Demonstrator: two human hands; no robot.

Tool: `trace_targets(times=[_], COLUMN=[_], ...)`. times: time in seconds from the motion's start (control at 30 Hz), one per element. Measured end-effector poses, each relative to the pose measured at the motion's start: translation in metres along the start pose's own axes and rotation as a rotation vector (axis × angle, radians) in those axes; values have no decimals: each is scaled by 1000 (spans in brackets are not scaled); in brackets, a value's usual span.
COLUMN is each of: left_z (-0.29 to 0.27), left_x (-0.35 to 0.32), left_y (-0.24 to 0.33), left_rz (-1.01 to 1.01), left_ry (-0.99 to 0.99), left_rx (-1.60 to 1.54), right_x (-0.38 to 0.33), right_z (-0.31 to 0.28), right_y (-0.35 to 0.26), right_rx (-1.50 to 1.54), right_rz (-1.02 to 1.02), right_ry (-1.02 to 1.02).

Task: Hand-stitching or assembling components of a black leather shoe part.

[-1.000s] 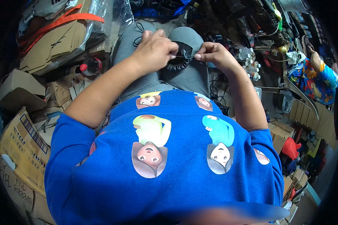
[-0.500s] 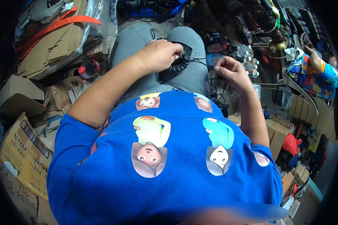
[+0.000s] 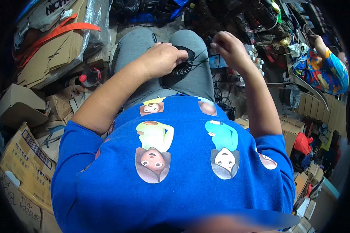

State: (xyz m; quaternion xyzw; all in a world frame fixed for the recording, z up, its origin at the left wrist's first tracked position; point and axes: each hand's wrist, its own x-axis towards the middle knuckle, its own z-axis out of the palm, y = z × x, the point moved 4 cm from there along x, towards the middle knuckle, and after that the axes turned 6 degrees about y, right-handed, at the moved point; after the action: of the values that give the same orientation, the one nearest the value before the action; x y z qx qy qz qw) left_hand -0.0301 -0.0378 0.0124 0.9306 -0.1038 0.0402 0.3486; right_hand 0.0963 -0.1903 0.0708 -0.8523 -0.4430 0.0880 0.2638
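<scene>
Over my thighs in grey trousers (image 3: 196, 40), my left hand (image 3: 163, 58) is closed on a black piece with a ruffled, pleated edge (image 3: 181, 70). I cannot tell whether it is cloth or leather. A thin, pale, needle-like rod (image 3: 200, 60) sticks out of its right side, and dark strands lie around it. To the right and farther out, my right hand (image 3: 231, 48) is raised, apart from the black piece. Its fingers are curled together and slightly blurred; whatever they pinch is too fine to make out.
Flattened cardboard (image 3: 58, 50) with an orange strap (image 3: 79, 26) is stacked at the left. Nearby are a red-capped bottle (image 3: 90, 79) and an open box (image 3: 21, 101). Several clear bottles (image 3: 256, 60) stand right of my knees. Another person's patterned sleeve (image 3: 330, 73) shows at the far right.
My right hand has moved away from me, upward in the picture, off from beside the needle-like rod. My left hand keeps its hold on the black piece, nearly in place.
</scene>
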Motion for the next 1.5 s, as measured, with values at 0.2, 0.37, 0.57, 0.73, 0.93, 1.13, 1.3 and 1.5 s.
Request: trace_targets(times=[0.2, 0.37, 0.57, 0.73, 0.93, 1.13, 1.3, 1.5], left_z=[5, 2, 0, -31, -99, -92, -44, -123], left_x=[-8, -9, -19, -60, -117, -37, -54, -126], left_y=[-7, -8, -8, -15, -40, 31, 38, -30], left_rz=[-27, -7, 47, 102, -300, 57, -356, -240], left_ry=[24, 48, 51, 135, 323, 406, -177, 239], left_rx=[23, 25, 79, 307, -116, -955, -1162, 160], right_x=[8, -2, -6, -17, -41, 20, 0, -62], right_z=[0, 30, 49, 33, -6, 27, 46, 1], right_y=[-8, -52, -40, -5, 55, -39, -75, 58], right_rx=[-167, -504, -420, -354, 450, 1357, 1047, 4], right_rz=[-36, -312, -363, -377, 475, 245, 145, 314], right_ry=[-50, -422, -429, -373, -125, 65, -442, -244])
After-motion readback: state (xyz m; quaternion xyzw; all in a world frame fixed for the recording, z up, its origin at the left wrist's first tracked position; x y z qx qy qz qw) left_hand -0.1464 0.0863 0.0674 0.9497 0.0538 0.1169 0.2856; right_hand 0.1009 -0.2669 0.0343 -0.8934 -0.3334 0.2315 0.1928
